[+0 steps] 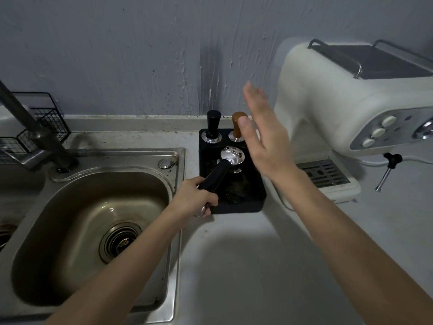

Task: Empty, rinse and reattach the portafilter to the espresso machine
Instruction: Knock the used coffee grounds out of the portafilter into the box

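I see the portafilter [230, 158] turned upside down over the black knock box [253, 198], its chrome head resting at the box's middle with the spouted underside facing up and the black handle slanting down toward the box's near-left corner. My left hand [194, 199] is wrapped tight around the end of that handle, just left of the knock box, with the forearm running in over the sink's right rim. My right hand [260, 132] hangs in the air above the right side of the knock box, flat and spread, fingers pointing up toward the wall, gripping nothing; it is slightly blurred. Inside the knock box, near the head, I make out dark residue, though I cannot tell what it is. At the back of the box two tampers stand upright in round seats: a black-handled tamper [213, 127] on the left and a wooden-handled tamper [237, 126] on the right, partly behind my right thumb. Left of the box lies the steel sink [173, 160], its basin bare apart from the drain strainer [120, 241]. Right of the box stands the cream espresso machine [332, 109], its drip tray grille [324, 172] beside my right wrist.
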Demonstrator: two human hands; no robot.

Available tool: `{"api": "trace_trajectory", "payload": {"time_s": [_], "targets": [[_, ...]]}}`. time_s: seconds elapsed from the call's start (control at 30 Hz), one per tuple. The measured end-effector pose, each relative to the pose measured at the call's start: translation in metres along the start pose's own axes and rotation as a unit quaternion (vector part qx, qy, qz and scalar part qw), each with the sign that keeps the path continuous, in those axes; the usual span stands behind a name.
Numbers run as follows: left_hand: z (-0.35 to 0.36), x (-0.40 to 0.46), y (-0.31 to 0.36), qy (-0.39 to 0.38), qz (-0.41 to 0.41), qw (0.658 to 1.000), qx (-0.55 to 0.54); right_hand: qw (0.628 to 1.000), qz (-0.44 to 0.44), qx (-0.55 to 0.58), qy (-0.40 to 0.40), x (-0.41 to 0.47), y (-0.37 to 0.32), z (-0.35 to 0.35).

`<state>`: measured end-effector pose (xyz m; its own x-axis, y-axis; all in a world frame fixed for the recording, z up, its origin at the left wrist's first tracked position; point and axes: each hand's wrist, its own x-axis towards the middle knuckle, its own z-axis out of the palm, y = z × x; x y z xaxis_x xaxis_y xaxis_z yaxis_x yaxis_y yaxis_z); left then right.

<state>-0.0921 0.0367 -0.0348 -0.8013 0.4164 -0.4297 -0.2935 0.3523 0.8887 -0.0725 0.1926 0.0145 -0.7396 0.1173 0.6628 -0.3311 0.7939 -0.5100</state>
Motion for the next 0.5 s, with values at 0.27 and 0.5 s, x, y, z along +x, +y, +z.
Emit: {"api": "trace_trajectory", "payload": {"time_s": [0.27,0.5], "targets": [[0.006,0.004,0.010,0.032,-0.003,0.999,-0.035,0.968,0.017,-0.025,-0.249,-0.006,0.018,0.018],[0.006,0.005,0.008,0.037,0.006,0.999,-0.022,0.924,0.032,-0.074,-0.374,-0.027,0.021,0.023]]}}
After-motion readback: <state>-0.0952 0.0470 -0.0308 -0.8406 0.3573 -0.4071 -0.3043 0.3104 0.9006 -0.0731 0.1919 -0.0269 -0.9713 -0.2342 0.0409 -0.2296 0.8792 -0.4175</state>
